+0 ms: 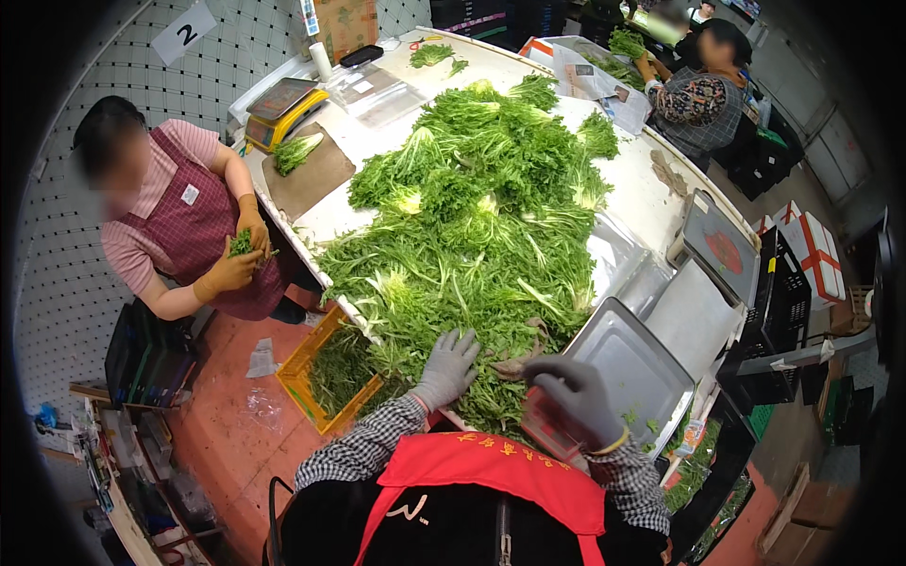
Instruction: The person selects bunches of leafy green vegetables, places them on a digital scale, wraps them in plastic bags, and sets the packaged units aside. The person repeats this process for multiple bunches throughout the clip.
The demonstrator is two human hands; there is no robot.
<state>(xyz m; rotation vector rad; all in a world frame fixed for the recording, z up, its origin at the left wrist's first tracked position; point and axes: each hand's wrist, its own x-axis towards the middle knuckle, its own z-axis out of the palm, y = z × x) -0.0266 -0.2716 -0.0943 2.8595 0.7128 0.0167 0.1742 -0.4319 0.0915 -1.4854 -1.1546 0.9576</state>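
Note:
Under my left hand, in a grey knit glove, lies the near edge of a big heap of frisée-like leafy greens. Its fingers are spread flat on the leaves and grip nothing. My right hand, gloved too and slightly blurred, hovers beside the grey metal tray with its fingers bent. Whether anything is in its grasp is hidden. A crumpled brown cloth lies on the greens just past its fingertips. Below that hand is a partly covered red-framed device, probably a scale.
An orange crate with leaf scraps stands below the table's left edge. A yellow scale and a flat grey scale sit on the table. Co-workers stand at left and far right, holding greens. Black crates line the right.

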